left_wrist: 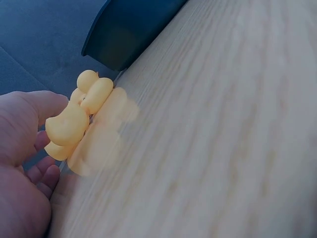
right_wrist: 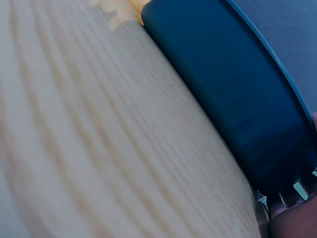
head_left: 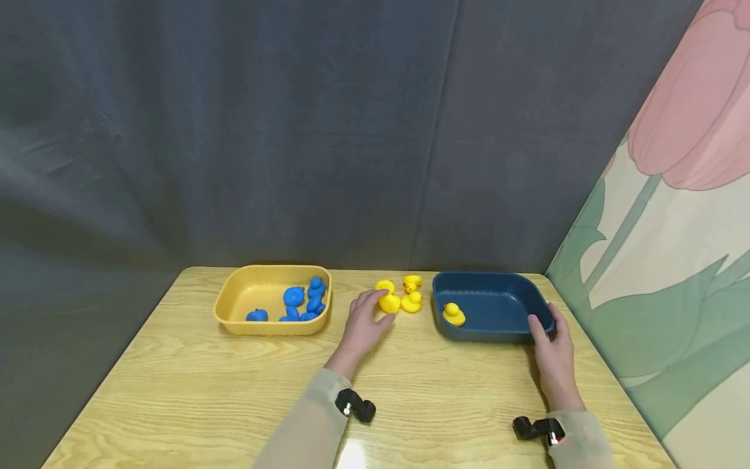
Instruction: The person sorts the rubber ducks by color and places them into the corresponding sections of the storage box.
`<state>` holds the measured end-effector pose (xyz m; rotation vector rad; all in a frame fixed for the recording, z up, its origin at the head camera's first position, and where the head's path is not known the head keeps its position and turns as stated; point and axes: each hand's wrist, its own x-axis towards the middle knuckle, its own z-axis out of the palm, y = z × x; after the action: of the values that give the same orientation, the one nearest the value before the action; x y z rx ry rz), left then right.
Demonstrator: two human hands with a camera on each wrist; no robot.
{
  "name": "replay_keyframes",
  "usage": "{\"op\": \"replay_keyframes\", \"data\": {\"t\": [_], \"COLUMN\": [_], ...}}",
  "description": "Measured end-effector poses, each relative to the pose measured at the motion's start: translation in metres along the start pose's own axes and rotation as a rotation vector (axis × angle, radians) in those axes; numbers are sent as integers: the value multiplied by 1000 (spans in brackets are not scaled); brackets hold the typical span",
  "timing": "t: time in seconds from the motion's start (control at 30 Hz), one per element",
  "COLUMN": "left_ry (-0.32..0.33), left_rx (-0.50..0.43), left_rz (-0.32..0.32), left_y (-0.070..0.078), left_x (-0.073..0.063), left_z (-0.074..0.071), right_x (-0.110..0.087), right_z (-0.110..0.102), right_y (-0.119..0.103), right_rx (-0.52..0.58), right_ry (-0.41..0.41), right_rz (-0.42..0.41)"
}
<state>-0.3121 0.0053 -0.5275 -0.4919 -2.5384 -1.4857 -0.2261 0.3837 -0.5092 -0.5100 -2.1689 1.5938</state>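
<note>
My left hand reaches to a group of several yellow rubber ducks on the table, thumb and forefinger spread at either side of the nearest duck. In the left wrist view this duck lies between the thumb and the lower fingers, which stand a little apart from it. Two more ducks, one in front and one behind, lie to its right. My right hand grips the near right corner of a dark blue bin, thumb over the rim. One yellow duck sits at its left end.
A yellow bin stands on the left of the wooden table, with several blue ducks inside. Dark grey cloth hangs behind the table's back edge. A flower-patterned panel runs along the right side.
</note>
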Motion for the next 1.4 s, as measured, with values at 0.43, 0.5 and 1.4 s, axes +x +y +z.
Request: {"op": "replay_keyframes", "data": {"t": [0.43, 0.5, 1.4], "left_ry": [1, 9, 39], "left_rx": [-2, 3, -7], "left_rz": [-26, -24, -44], "left_y": [-1, -1, -3], "left_x": [0, 1, 1], "left_z": [1, 1, 3], "right_x": [1, 1, 0], "right_z": [-1, -1, -1], "right_y": [-2, -3, -3], "right_rx": [-1, 0, 22], "right_ry": [-16, -21, -26], "right_rz": [11, 13, 27]}}
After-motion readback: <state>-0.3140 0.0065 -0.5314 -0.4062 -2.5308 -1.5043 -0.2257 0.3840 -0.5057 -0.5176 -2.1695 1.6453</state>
